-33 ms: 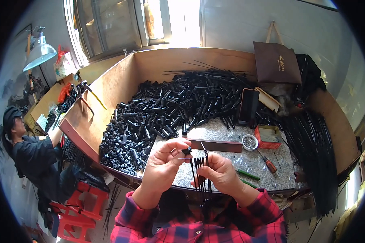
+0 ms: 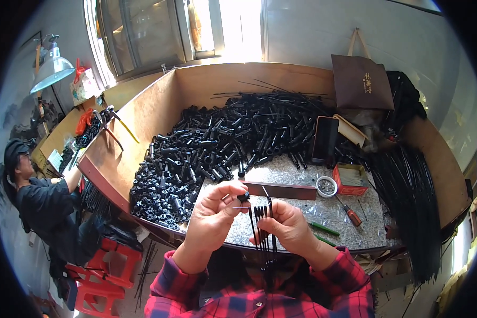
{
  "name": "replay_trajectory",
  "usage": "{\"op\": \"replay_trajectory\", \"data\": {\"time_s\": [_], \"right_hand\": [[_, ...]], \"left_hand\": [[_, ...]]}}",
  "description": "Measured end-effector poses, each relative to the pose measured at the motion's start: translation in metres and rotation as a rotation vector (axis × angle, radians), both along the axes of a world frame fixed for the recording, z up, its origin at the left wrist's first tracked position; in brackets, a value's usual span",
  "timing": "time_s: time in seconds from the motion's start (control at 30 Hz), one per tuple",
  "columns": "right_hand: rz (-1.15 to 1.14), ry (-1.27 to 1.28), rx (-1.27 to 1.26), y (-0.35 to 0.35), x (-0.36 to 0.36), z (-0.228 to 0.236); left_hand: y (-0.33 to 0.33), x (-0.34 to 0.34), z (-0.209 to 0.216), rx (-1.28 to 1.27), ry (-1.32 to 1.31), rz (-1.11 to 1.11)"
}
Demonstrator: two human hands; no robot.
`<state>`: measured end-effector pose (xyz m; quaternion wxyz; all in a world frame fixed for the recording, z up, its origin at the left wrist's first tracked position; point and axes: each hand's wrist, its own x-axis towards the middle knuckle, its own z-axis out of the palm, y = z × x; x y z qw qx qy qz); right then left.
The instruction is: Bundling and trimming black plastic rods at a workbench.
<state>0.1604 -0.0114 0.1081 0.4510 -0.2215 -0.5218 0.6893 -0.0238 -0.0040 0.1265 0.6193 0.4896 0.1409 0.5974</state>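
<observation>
My left hand [image 2: 212, 220] is closed, its thumb and fingertips pinching a small black plastic fitting [image 2: 243, 196] with a thin wire beside it. To its right my right hand [image 2: 286, 225] is closed around a bundle of thin black ribs [image 2: 261, 213], which look like umbrella ribs. Their tops fan out side by side above the thumb, and their lower ends hang toward my lap. One rib stands higher than the others, close to the fitting. My fingers partly hide where rib and fitting meet. Both hands hover above the front edge of the speckled worktop [image 2: 249, 228].
Black tubular fittings [image 2: 212, 138] are heaped behind the worktop. Long black ribs [image 2: 408, 196] hang over the right edge. Nearby are a bowl of metal bits [image 2: 326, 186], a red box [image 2: 351, 179], a screwdriver [image 2: 352, 216] and a phone [image 2: 324, 139]. A person [image 2: 42, 201] sits at left.
</observation>
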Motion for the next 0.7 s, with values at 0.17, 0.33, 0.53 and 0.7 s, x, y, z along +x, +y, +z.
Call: {"op": "replay_trajectory", "data": {"time_s": [0.17, 0.33, 0.53, 0.7], "right_hand": [[-0.02, 0.018, -0.033, 0.001, -0.002, 0.001], [-0.005, 0.007, -0.002, 0.001, -0.001, -0.001], [0.005, 0.006, 0.022, -0.001, 0.0, -0.002], [-0.002, -0.004, -0.003, -0.004, -0.004, 0.002]], "left_hand": [[-0.002, -0.003, -0.001, 0.015, 0.03, -0.01], [-0.006, -0.003, 0.003, 0.075, 0.117, 0.045], [-0.014, 0.001, 0.013, 0.081, 0.167, 0.032], [-0.015, 0.003, 0.007, 0.129, 0.138, 0.102]]}}
